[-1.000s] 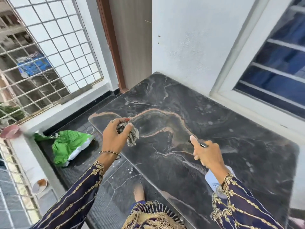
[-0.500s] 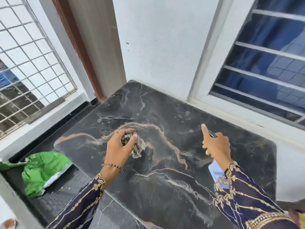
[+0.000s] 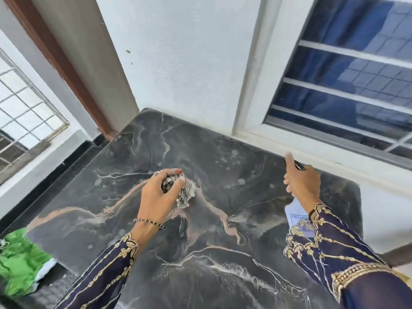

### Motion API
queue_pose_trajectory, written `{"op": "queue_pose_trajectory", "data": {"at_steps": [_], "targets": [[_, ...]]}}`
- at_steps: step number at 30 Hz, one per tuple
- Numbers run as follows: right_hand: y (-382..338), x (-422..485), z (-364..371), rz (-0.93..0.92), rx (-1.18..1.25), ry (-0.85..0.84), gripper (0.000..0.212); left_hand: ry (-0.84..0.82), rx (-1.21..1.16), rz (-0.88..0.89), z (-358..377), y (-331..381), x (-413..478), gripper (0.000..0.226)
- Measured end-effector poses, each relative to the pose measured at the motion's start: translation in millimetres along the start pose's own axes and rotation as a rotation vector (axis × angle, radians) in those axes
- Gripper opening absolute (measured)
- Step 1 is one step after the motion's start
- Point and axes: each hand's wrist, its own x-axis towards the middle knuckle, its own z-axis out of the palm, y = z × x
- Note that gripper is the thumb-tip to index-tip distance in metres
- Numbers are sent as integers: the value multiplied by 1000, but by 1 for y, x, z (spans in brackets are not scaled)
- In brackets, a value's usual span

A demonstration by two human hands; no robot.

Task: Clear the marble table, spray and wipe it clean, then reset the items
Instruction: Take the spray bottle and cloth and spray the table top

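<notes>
Both hands farther over table (image 3: pixel 223 152) — right hand's (image 3: pixel 303 184) bottle (image 3: pixel 297 214) nozzle pointing forward-left

Bright, even daylight floods the dark veined marble table (image 3: pixel 200 152), shadows faint; wide-angle bending bows the white-framed window (image 3: pixel 347 90), slightly blurred.

I read this as a home balcony: grilled opening (image 3: pixel 26 103), barred window (image 3: pixel 347 85) (blue-tinted), plastered wall (image 3: pixel 189 63).
</notes>
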Motion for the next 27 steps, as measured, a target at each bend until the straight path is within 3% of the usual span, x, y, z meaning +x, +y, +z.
{"op": "queue_pose_trajectory", "data": {"at_steps": [6,10,18,23,27], "targets": [[52,9,-59,43,-147,137,100,-73,15,29,33,9,-9,14],[94,4,-102,56,-106,158,74,-92,6,47,60,21,-36,14],[171,-27,-177,61,-140,188,95,-33,14,68,94,42,-124,17],[216,-56,-210,-3,-98,97,84,28,18,91,96,42,-183,21],[237,-91,-223,-58,-65,4,88,82,7,67,89,41,-222,22]]}}
